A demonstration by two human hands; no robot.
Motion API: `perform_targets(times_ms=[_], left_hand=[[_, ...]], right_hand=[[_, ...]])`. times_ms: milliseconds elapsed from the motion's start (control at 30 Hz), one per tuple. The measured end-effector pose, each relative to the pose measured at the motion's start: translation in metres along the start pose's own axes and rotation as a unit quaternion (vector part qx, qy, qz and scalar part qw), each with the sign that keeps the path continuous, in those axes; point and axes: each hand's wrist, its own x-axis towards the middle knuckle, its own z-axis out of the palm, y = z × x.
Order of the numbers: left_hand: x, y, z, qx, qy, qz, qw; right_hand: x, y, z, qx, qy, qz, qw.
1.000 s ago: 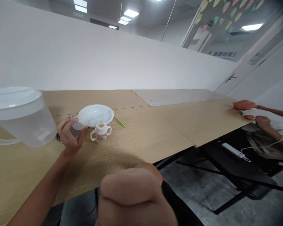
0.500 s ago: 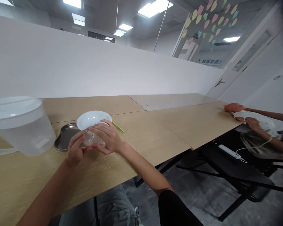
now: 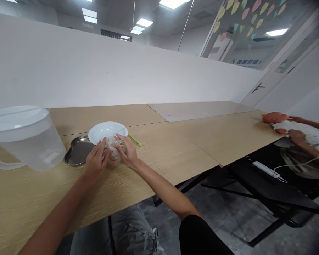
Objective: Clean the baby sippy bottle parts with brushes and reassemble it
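Observation:
A small baby bottle (image 3: 114, 161) with side handles stands on the table, its clear domed cap (image 3: 112, 140) sitting over the top. My left hand (image 3: 96, 158) grips the cap from the left, fingertips and thumb against its side. From the right, my right hand (image 3: 128, 151) closes on the same cap. My fingers cover much of the handles and the bottle's middle. Just behind is a white bowl (image 3: 99, 130), and a light-green stick-like utensil (image 3: 134, 141) lies at its right side. A kidney-shaped metal tray (image 3: 78, 152) lies left of my left hand.
A large lidded plastic pitcher (image 3: 39, 145) stands at the left on the wooden table (image 3: 170, 152). Across at the far right, another person's hands (image 3: 297, 137) hold a doll (image 3: 275, 117) in white cloth. A white power strip (image 3: 266, 169) rests on a black chair (image 3: 255, 186).
My left hand has carried the clear cap rightward onto the bottle. My right hand rose from close to the camera to the bottle and joined it. The view shifted slightly.

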Motion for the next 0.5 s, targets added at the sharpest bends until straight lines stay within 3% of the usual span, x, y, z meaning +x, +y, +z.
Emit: perform_targets(times_ms=[233, 500], left_hand=[[-0.007, -0.004, 0.007, -0.033, -0.017, -0.049, 0.998], [-0.007, 0.004, 0.010, -0.059, 0.010, -0.092, 0.994]], right_hand=[[-0.011, 0.010, 0.004, -0.019, -0.023, 0.039, 0.999], [-0.017, 0.010, 0.009, 0.022, 0.033, 0.037, 0.999]])
